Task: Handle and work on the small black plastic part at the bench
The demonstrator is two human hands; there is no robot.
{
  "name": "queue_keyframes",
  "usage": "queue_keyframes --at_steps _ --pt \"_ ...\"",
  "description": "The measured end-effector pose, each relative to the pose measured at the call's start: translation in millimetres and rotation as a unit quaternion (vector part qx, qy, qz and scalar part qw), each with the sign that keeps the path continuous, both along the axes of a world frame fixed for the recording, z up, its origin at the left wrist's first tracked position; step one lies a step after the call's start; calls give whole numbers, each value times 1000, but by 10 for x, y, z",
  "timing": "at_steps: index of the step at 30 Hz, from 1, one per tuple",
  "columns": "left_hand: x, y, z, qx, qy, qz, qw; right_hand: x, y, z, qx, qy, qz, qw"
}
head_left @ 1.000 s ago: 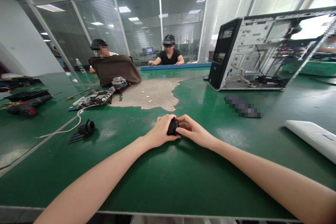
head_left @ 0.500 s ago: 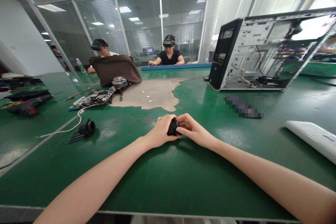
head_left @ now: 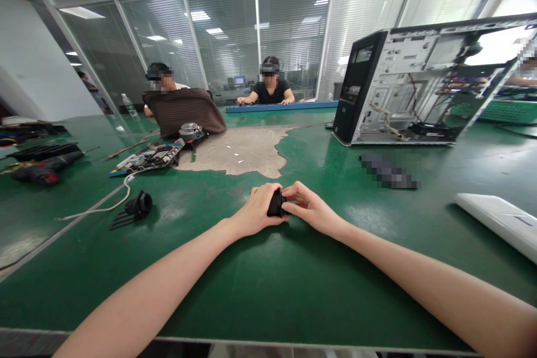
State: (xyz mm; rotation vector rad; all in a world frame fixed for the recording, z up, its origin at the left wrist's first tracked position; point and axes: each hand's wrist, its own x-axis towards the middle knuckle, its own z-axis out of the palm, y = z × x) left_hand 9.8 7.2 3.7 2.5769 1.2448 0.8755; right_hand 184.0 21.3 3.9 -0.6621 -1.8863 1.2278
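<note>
Just above the tabletop, in the middle of the head view, a small black part (head_left: 276, 203) sits between my two hands; its exact kind is hidden by fingers. My left hand (head_left: 260, 207) wraps round its left side, with the thumb along the near edge. From the right, the fingertips and thumb of my right hand (head_left: 305, 206) close on its other end. A black plastic piece with a round opening and thin prongs (head_left: 135, 208) lies apart to the left.
Around me on the green table (head_left: 251, 285) are a circuit board (head_left: 149, 158), a power drill (head_left: 50, 168), an open computer case (head_left: 394, 89), a blurred dark object (head_left: 389, 172) and a white panel (head_left: 499, 218). Two people sit across, one behind a brown cloth-covered thing (head_left: 182, 109).
Both hands keep their hold on the black part in the same place. Its right end looks slightly turned between my right fingers.
</note>
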Motion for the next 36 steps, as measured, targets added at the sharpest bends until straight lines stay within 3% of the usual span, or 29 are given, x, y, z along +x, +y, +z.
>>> queue_keyframes --at_steps 6,12,22,30,36 --pt "-2 3 -6 0 -1 -4 1000 9 9 -6 -27 -22 -7 999" --pt "-11 5 -2 2 6 -6 1000 36 -7 -8 -52 6 67 996" --pt "5 6 -7 -6 -4 1 1000 15 10 -21 -18 -10 10 1000" --pt "-8 -10 15 -6 0 -5 1000 39 -4 -11 -44 -4 69 997" --pt "0 6 -8 -2 2 4 1000 14 1 -26 -29 9 42 999"
